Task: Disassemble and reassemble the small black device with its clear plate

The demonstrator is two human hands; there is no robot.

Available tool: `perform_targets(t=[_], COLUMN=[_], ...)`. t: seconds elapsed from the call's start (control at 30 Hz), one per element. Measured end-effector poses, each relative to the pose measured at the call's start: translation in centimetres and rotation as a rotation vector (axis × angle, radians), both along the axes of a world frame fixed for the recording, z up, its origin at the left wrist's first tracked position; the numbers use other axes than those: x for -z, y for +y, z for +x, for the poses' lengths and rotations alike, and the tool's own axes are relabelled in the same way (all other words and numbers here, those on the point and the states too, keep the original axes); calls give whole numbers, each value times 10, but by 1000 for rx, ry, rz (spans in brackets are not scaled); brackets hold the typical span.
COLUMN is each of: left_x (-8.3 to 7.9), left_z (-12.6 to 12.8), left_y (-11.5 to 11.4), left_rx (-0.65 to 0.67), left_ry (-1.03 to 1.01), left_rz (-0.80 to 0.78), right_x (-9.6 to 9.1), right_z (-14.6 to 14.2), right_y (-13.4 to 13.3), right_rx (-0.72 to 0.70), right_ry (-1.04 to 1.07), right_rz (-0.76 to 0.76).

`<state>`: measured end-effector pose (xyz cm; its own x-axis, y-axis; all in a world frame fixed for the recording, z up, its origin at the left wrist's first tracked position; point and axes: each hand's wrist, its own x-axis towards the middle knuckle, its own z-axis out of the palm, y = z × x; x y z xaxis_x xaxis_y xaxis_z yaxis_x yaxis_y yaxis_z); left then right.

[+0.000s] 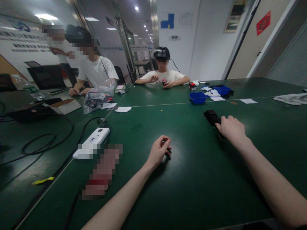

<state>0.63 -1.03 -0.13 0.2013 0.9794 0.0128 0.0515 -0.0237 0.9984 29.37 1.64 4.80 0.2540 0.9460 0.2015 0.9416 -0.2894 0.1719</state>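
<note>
My left hand (160,150) rests on the green table (192,179) near its middle, fingers curled in a pinch round a small dark thing I cannot make out. My right hand (231,127) lies further right, knuckles up, its fingers closed over the near end of a black device (211,116) that lies flat on the table. The device's far end sticks out beyond my fingers. The two hands are well apart.
A white power strip (92,142) with black cables lies at left. A blue bin (198,97) and another blue tray (222,90) stand at the back. A plastic bag (98,97), a cardboard box (66,106), paper slips and seated people line the far side.
</note>
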Motion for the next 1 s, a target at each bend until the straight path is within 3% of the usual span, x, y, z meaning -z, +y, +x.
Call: perform_targets(t=[0.1,0.27,0.63,1.0], left_x=[1,0,1,3], left_z=[0,0,-1,0], left_y=[0,0,0,0], left_rx=[-3,4,14,59], left_ry=[-1,0,27,134], left_rz=[2,-2,4,54], right_x=[0,3,7,-4], right_z=[-9,-10,41,70], right_y=[-1,-1,20,17], right_rx=[-61,-34,19,-51], right_ry=[-11,3,260,640], right_rz=[33,-68,-291,-221])
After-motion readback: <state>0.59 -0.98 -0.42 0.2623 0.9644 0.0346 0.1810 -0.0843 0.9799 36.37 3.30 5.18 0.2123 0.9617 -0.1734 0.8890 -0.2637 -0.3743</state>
